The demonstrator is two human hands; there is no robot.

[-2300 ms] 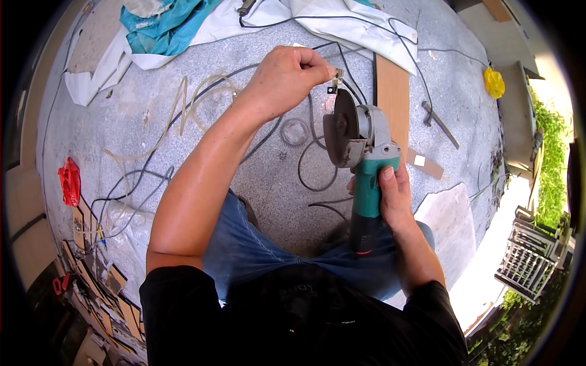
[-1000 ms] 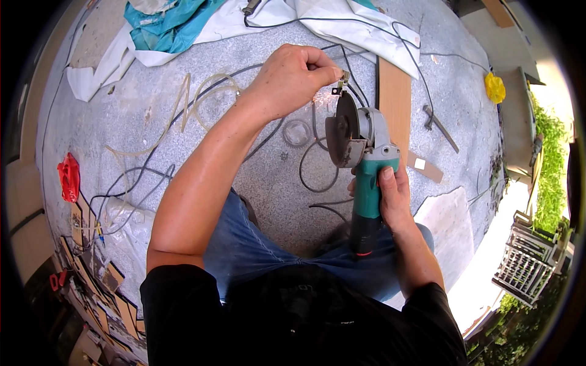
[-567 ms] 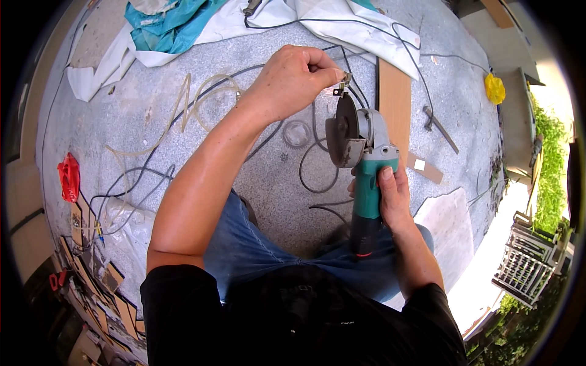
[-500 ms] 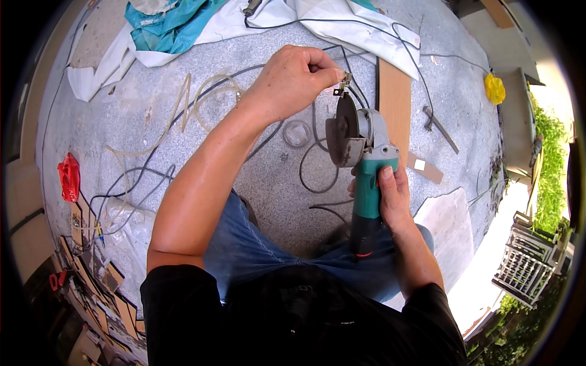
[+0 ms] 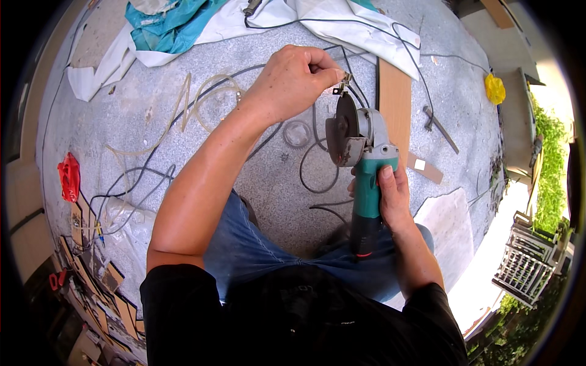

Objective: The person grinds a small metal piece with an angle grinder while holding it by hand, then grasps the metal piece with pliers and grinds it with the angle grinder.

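My right hand (image 5: 394,190) is wrapped round the green and black body of an angle grinder (image 5: 368,183), held upright with its grey head away from me. The grinder's dark cutting disc (image 5: 347,116) stands on edge, partly covered by a worn metal guard (image 5: 337,143). Pinched between the thumb and fingers of my left hand (image 5: 300,79) is a small metal bracket-like piece (image 5: 343,85). That piece sits right at the disc's far edge; whether the two touch I cannot tell. My fingers hide part of it.
Black cables (image 5: 229,76) and a clear thin hose (image 5: 183,110) loop over the speckled floor. A wooden plank (image 5: 394,104) lies beyond the grinder, with a hammer (image 5: 441,128) right of it. White sheeting (image 5: 342,30) covers the far side. Wood offcuts (image 5: 125,314) are piled at left.
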